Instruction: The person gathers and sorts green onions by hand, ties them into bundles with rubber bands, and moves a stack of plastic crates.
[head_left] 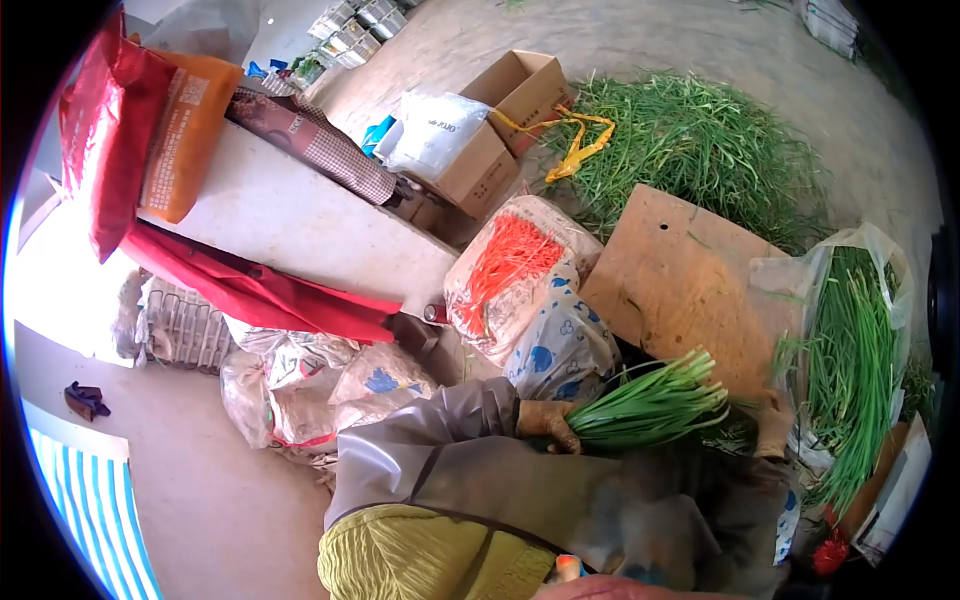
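Observation:
My left hand [551, 425], in a brownish glove, is closed around the cut end or middle of a bunch of green chives [645, 405]. The bunch lies across my lap, its pale ends fanned toward the upper right. My right hand [772, 424], gloved too, is by the near right edge of a worn wooden board [680, 290]. Its fingers are too blurred to make out. To the right of that hand, a clear plastic bag [905, 270] holds long green chives [850, 360].
A large heap of loose greens [700, 140] lies on the floor behind the board. Orange-red ties [515, 260] rest on a sack to the left. Cardboard boxes [480, 170] stand beyond it, beside a white slab [330, 210] bearing red and orange packages [185, 140].

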